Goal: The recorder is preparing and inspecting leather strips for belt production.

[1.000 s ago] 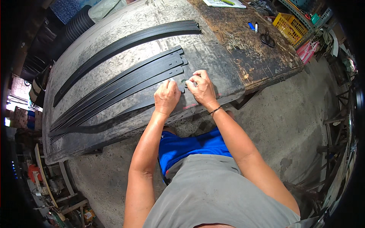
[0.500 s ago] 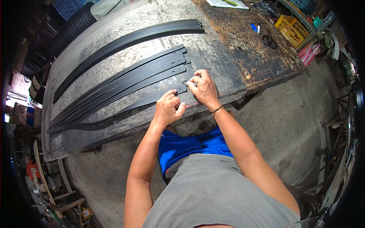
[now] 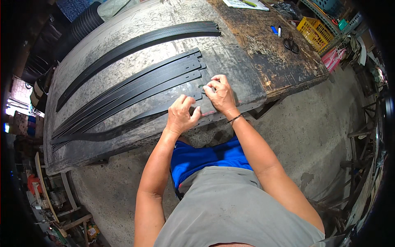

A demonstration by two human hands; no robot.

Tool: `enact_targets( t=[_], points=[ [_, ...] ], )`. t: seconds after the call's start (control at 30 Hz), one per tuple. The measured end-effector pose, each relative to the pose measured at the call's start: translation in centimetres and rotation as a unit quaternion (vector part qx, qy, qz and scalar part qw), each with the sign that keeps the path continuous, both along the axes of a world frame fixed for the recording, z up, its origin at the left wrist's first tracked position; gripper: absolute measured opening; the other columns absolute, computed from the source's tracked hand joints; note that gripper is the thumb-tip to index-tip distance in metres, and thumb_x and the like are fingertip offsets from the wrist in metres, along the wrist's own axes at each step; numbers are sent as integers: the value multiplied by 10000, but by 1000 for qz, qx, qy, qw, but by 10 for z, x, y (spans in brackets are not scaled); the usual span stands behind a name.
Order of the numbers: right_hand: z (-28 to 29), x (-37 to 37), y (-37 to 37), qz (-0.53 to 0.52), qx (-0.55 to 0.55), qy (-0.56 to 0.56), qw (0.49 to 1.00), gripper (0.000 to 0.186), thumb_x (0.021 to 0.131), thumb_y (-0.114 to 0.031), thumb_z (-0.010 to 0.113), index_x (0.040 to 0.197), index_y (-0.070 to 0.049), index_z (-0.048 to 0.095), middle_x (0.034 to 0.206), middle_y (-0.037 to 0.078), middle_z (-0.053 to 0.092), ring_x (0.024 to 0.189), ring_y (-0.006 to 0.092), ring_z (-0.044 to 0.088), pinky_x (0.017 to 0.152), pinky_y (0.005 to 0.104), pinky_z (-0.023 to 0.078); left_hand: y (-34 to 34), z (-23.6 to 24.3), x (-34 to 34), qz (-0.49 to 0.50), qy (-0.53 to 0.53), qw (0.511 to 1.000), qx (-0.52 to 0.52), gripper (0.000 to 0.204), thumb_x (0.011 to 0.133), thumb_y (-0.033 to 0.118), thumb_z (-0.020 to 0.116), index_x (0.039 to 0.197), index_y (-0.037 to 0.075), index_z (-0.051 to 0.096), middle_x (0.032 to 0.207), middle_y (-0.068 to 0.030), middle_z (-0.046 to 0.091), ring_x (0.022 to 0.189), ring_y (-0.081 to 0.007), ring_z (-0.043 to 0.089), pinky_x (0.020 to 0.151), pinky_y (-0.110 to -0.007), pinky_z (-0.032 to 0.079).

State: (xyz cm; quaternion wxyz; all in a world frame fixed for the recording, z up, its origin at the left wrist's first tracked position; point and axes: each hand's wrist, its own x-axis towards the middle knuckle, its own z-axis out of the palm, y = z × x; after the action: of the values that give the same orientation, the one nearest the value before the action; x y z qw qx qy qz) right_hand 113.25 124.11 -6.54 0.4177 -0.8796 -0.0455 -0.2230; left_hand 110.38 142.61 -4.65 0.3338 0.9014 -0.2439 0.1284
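One left hand [image 3: 183, 114] curls loosely at mid-frame, thumb apart; I can't tell whether the right hand [image 3: 221, 95] pinches anything. Just past the left, a thin, flat black strap [image 3: 152, 114] curves toward frame left.

On the tabletop [image 3: 240, 68] before us, a bundle of strips [image 3: 127, 47] lies behind a row of strips [image 3: 173, 73], with a single strip [image 3: 152, 112] nearest us. Our left hand [image 3: 182, 114] is at its right part, our right hand [image 3: 222, 96] just beside its end. Farther right lie scissors [image 3: 291, 46], a marker [image 3: 279, 31] behind them, and papers [image 3: 245, 4] farther back; a crate [image 3: 314, 32] stands beyond the right edge.
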Motion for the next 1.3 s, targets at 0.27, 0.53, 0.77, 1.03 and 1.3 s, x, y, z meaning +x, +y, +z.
enact_targets(
  t=[0.27, 0.53, 0.77, 1.03, 1.3],
  points=[
    [-12, 8, -9, -33, 191, -21, 981, 145, 827, -123, 731, 788, -8, 653, 1000, 68, 549, 686, 132, 552, 626, 284, 493, -11, -9, 24, -14, -64, 991, 113, 337, 810, 187, 714, 1132, 105, 657, 1029, -102, 580, 1004, -286, 559, 843, -430, 436],
    [-11, 10, -11, -47, 220, -68, 972, 149, 864, -106, 703, 791, 2, 631, 1027, 70, 531, 650, 98, 563, 602, 259, 493, -4, -19, 31, 47, -24, 999, 7, 532, 712, 221, 803, 1159, 97, 541, 982, -84, 556, 985, -274, 558, 850, -428, 408],
    [-11, 5, -15, -51, 208, -53, 975, 166, 882, -138, 706, 833, 2, 632, 1048, 67, 553, 730, 101, 560, 664, 259, 495, -1, -21, 28, 10, -15, 999, -28, 578, 672, 148, 774, 1195, 98, 534, 1086, -124, 526, 1053, -317, 528, 888, -439, 421],
    [-15, 12, -16, -58, 223, -86, 969, 153, 871, -113, 704, 817, 3, 620, 1030, 84, 544, 689, 111, 556, 628, 268, 495, 0, -16, 30, 7, -29, 999, -37, 534, 674, 137, 767, 1162, 76, 558, 1090, -138, 534, 1059, -340, 525, 891, -443, 440],
    [-40, 19, -30, -37, 300, -22, 953, 208, 928, -197, 682, 1035, -31, 617, 1050, 60, 559, 894, 147, 597, 715, 275, 584, 7, -6, 22, -1, -71, 996, 46, 556, 708, 265, 821, 1174, 92, 571, 977, -140, 632, 903, -342, 609, 759, -442, 493]
  ],
)
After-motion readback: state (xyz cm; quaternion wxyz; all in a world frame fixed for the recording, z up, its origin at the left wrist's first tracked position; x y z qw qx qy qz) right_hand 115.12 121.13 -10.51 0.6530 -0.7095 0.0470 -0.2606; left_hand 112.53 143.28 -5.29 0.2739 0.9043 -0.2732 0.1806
